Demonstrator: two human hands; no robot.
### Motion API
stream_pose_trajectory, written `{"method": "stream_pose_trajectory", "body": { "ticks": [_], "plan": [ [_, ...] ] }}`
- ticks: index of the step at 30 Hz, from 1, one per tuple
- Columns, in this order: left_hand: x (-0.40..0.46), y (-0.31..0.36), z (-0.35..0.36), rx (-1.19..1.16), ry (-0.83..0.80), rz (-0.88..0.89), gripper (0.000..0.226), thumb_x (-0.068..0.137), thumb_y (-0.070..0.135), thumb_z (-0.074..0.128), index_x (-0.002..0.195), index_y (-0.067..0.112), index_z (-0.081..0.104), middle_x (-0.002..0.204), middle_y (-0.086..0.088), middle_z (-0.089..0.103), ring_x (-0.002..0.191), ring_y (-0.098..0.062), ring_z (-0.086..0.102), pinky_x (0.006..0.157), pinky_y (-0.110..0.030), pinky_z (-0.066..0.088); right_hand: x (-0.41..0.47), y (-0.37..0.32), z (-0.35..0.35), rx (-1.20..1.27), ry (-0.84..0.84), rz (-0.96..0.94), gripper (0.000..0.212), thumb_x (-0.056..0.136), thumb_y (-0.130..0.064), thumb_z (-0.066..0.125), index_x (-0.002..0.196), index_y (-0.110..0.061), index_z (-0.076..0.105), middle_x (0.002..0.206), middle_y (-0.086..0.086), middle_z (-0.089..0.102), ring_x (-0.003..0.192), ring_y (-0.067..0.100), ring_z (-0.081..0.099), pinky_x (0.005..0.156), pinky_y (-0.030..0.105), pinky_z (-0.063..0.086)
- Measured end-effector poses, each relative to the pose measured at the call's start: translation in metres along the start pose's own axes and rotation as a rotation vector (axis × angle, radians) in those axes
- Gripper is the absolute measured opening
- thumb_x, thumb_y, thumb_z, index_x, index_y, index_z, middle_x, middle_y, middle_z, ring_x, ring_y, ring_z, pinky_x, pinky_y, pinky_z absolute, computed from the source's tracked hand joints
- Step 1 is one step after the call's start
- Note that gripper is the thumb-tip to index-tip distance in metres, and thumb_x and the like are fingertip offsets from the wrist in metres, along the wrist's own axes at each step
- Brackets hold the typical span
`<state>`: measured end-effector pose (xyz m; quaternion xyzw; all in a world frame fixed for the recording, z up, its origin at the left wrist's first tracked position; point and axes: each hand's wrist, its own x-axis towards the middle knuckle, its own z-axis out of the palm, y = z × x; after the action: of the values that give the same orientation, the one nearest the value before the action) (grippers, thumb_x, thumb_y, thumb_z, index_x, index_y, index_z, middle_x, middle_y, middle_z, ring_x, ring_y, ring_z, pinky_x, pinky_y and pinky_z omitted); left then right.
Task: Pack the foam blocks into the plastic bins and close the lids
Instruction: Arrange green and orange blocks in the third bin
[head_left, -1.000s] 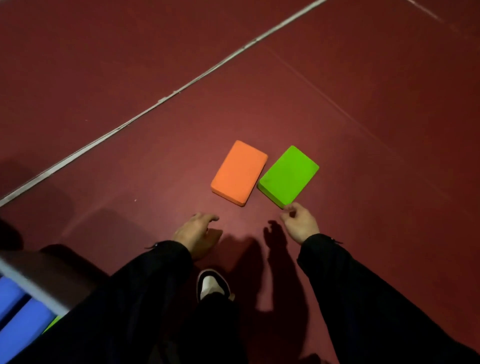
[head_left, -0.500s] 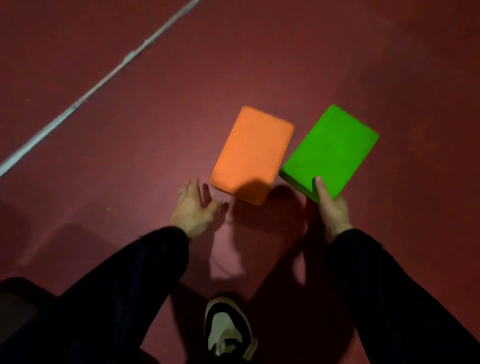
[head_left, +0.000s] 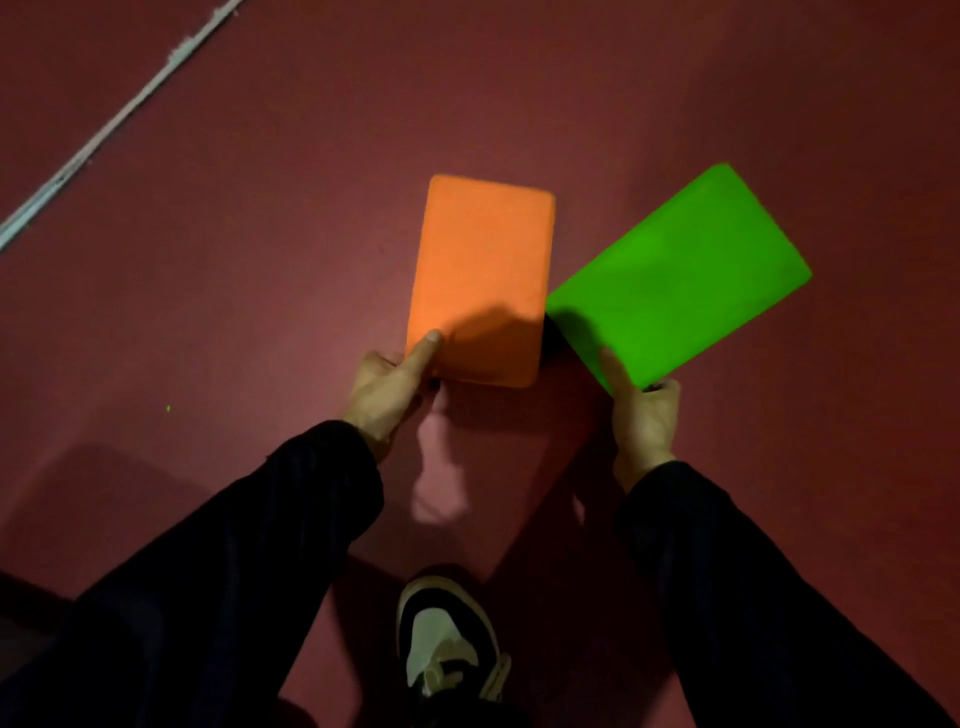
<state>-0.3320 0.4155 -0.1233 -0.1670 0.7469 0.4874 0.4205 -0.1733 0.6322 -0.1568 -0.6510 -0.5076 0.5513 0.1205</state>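
Note:
An orange foam block (head_left: 483, 270) is held at its near left corner by my left hand (head_left: 387, 392), thumb on top and fingers underneath. A green foam block (head_left: 680, 275) is gripped at its near corner by my right hand (head_left: 641, 415), thumb along the top face. Both blocks are lifted off the dark red floor (head_left: 260, 260), and their shadows fall below them. The orange block's right edge overlaps the green block's left corner. No plastic bin is in view.
A white line (head_left: 104, 130) crosses the floor at the upper left. My shoe (head_left: 447, 639) stands at the bottom centre between my dark sleeves. A dark shape sits at the lower left edge.
My left hand went from open on the floor to gripping the orange block. My right hand took the green block by its corner. Both blocks have risen off the floor toward the camera.

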Motion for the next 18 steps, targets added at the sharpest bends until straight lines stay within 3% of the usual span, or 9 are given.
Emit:
{"method": "stream_pose_trajectory", "body": {
  "ticks": [2, 3, 6, 8, 9, 11, 13, 16, 18],
  "plan": [
    [-0.004, -0.007, 0.004, -0.023, -0.052, 0.01, 0.083, 0.061, 0.067, 0.083, 0.07, -0.008, 0.051, 0.061, -0.012, 0.048, 0.046, -0.019, 0.044, 0.049, -0.028, 0.034, -0.001, 0.003, 0.001, 0.045, -0.008, 0.007, 0.067, 0.073, -0.048, 0.088, 0.114, -0.004, 0.058, 0.101, 0.004, 0.071, 0.082, 0.015, 0.064, 0.072, 0.034, 0.051],
    [-0.008, -0.01, 0.008, -0.06, -0.076, -0.008, 0.075, 0.061, 0.062, 0.087, 0.074, -0.001, 0.048, 0.066, -0.01, 0.047, 0.048, -0.017, 0.047, 0.048, -0.03, 0.038, -0.001, 0.005, 0.001, 0.064, -0.004, 0.015, 0.062, 0.075, -0.044, 0.088, 0.112, -0.007, 0.055, 0.098, 0.002, 0.067, 0.081, 0.014, 0.062, 0.074, 0.034, 0.051],
    [-0.027, -0.014, 0.011, -0.139, -0.111, -0.039, 0.09, 0.059, 0.063, 0.089, 0.116, 0.002, 0.054, 0.106, -0.015, 0.069, 0.092, -0.032, 0.071, 0.075, -0.038, 0.058, -0.006, 0.012, -0.008, 0.127, -0.042, 0.065, 0.071, 0.065, -0.045, 0.094, 0.11, -0.009, 0.051, 0.098, 0.003, 0.064, 0.083, 0.018, 0.063, 0.075, 0.039, 0.055],
    [-0.043, -0.015, 0.004, -0.156, -0.04, -0.06, 0.081, 0.061, 0.062, 0.086, 0.112, 0.005, 0.061, 0.098, -0.005, 0.073, 0.089, -0.025, 0.071, 0.08, -0.037, 0.056, -0.015, 0.018, -0.019, 0.143, -0.126, 0.113, 0.091, 0.051, -0.054, 0.097, 0.114, -0.001, 0.059, 0.101, 0.009, 0.068, 0.08, 0.025, 0.066, 0.067, 0.041, 0.058],
    [-0.054, -0.015, -0.002, -0.177, 0.007, -0.075, 0.071, 0.065, 0.058, 0.085, 0.109, 0.009, 0.059, 0.089, -0.001, 0.068, 0.082, -0.021, 0.066, 0.078, -0.037, 0.054, -0.023, 0.021, -0.025, 0.157, -0.168, 0.124, 0.086, 0.05, -0.054, 0.097, 0.11, -0.003, 0.063, 0.096, 0.012, 0.067, 0.073, 0.025, 0.064, 0.058, 0.037, 0.053],
    [-0.087, -0.01, -0.021, -0.196, 0.085, -0.083, 0.068, 0.07, 0.052, 0.082, 0.116, 0.011, 0.053, 0.088, -0.001, 0.061, 0.079, -0.017, 0.06, 0.08, -0.04, 0.055, -0.055, 0.019, -0.038, 0.178, -0.206, 0.164, 0.046, 0.067, -0.045, 0.091, 0.093, -0.012, 0.07, 0.086, 0.014, 0.064, 0.065, 0.022, 0.058, 0.055, 0.035, 0.041],
    [-0.129, -0.001, -0.047, -0.143, 0.152, -0.001, 0.069, 0.068, 0.048, 0.082, 0.12, 0.015, 0.05, 0.096, -0.003, 0.063, 0.081, -0.018, 0.063, 0.084, -0.047, 0.058, -0.098, 0.01, -0.048, 0.252, -0.26, 0.228, 0.016, 0.085, -0.029, 0.078, 0.093, -0.016, 0.073, 0.093, 0.008, 0.072, 0.075, 0.02, 0.066, 0.062, 0.034, 0.05],
    [-0.197, 0.004, -0.097, -0.092, 0.265, 0.155, 0.065, 0.075, 0.034, 0.083, 0.125, 0.021, 0.043, 0.105, 0.0, 0.064, 0.087, -0.021, 0.067, 0.08, -0.048, 0.06, -0.166, -0.006, -0.063, 0.314, -0.443, 0.335, 0.023, 0.094, -0.02, 0.068, 0.115, -0.014, 0.074, 0.113, 0.005, 0.076, 0.099, 0.019, 0.071, 0.073, 0.027, 0.06],
    [-0.251, 0.0, -0.132, -0.086, 0.379, 0.213, 0.075, 0.08, 0.03, 0.083, 0.136, 0.022, 0.034, 0.103, 0.006, 0.06, 0.085, -0.013, 0.066, 0.077, -0.03, 0.06, -0.213, -0.023, -0.077, 0.281, -0.523, 0.322, 0.023, 0.09, -0.026, 0.074, 0.108, -0.014, 0.078, 0.111, 0.005, 0.077, 0.108, 0.024, 0.069, 0.081, 0.03, 0.061]
  ]
}}
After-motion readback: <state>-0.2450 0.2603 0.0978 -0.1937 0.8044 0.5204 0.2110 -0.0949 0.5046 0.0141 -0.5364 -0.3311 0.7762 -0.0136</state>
